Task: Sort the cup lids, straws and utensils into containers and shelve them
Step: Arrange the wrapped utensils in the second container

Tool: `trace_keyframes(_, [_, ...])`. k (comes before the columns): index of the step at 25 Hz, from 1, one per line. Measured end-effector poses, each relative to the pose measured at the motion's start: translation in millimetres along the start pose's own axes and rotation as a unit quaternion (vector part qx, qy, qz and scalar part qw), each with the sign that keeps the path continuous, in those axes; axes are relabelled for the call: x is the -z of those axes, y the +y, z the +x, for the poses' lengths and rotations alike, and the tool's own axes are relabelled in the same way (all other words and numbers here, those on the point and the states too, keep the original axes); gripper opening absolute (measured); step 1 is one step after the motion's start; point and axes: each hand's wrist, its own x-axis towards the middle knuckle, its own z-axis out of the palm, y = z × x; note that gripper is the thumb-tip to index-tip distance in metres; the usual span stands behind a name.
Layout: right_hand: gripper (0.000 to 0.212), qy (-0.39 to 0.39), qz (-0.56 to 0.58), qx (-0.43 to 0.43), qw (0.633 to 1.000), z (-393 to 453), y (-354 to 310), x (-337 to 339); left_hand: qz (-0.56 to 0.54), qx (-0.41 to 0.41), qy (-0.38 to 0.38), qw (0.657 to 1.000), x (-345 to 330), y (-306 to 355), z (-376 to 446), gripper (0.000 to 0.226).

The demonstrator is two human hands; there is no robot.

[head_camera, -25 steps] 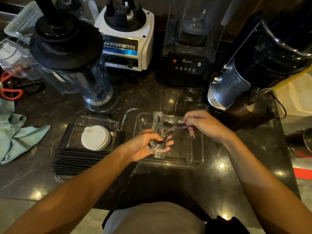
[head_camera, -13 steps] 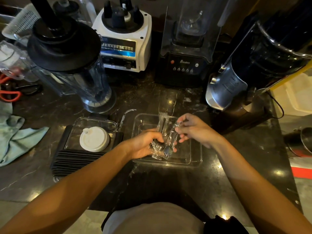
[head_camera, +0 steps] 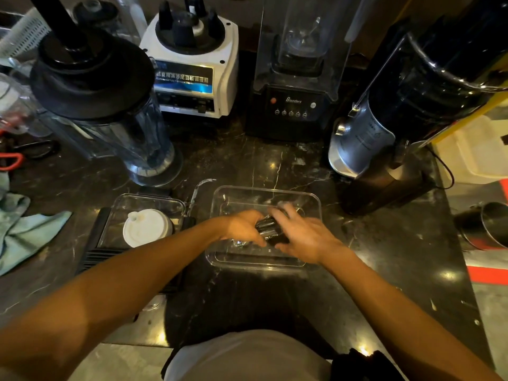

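A clear plastic container [head_camera: 313, 200] stands on the dark counter in front of me. Over it, my left hand [head_camera: 243, 228] and my right hand [head_camera: 301, 236] meet around a small bundle of dark utensils in clear wrap [head_camera: 268, 228]. My left hand grips the bundle's left end; my right hand's fingers curl over its right end. To the left, a second clear container [head_camera: 154, 202] holds white cup lids [head_camera: 147, 228]. It sits on a pile of black straws [head_camera: 93, 253]. Most of the bundle is hidden by my fingers.
A blender jug with a black lid [head_camera: 93, 86] stands at the left, a white blender base [head_camera: 192, 67] and a black blender [head_camera: 297, 78] behind, and a tilted machine [head_camera: 398, 119] at the right. A teal cloth [head_camera: 24, 235] lies far left. Metal cups [head_camera: 492, 226] sit beyond the counter's right edge.
My right hand has come down from the wrap's upper end onto the bundle beside my left hand. The bundle now lies lower, inside the container's outline.
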Motion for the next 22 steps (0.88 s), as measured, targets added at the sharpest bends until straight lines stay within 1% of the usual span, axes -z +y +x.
trace_keyframes(3, [0.048, 0.003, -0.059, -0.043, 0.997, 7, 0, -15, 0.14, -0.027, 0.045, 0.989, -9, -5, 12, 0.027])
trace_keyframes(4, [0.04, -0.006, -0.066, -0.063, 0.996, 8, -2, -17, 0.187, -0.036, 0.073, 0.979, -12, -8, 13, 0.033])
trace_keyframes(5, [0.037, -0.015, -0.068, -0.082, 0.994, 9, -3, -19, 0.233, -0.044, 0.107, 0.966, -14, -12, 13, 0.043])
trace_keyframes(7, [0.037, -0.018, -0.054, -0.111, 0.992, 13, -5, -21, 0.313, -0.066, 0.169, 0.932, -15, -19, 13, 0.061])
trace_keyframes(8, [0.038, -0.015, -0.043, -0.122, 0.992, 14, -5, -22, 0.351, -0.068, 0.184, 0.916, -14, -22, 12, 0.066])
trace_keyframes(10, [0.044, -0.012, -0.023, -0.136, 0.99, 17, -7, -22, 0.432, -0.061, 0.198, 0.878, -11, -24, 8, 0.073])
trace_keyframes(12, [0.055, 0.001, -0.022, -0.141, 0.99, 17, -9, -22, 0.489, -0.068, 0.207, 0.844, -11, -25, 6, 0.074])
trace_keyframes(14, [0.061, 0.037, -0.033, -0.136, 0.989, 15, -10, -21, 0.52, -0.08, 0.214, 0.823, -11, -27, 7, 0.069])
trace_keyframes(15, [0.063, 0.049, -0.042, -0.129, 0.989, 13, -10, -21, 0.522, -0.081, 0.219, 0.821, -11, -28, 8, 0.067])
trace_keyframes(17, [0.063, 0.052, -0.047, -0.11, 0.991, 12, -11, -19, 0.507, -0.073, 0.231, 0.827, -10, -27, 8, 0.065])
trace_keyframes(22, [0.042, 0.08, -0.039, -0.074, 0.993, 7, -13, -17, 0.502, -0.064, 0.251, 0.825, -8, -26, 7, 0.051])
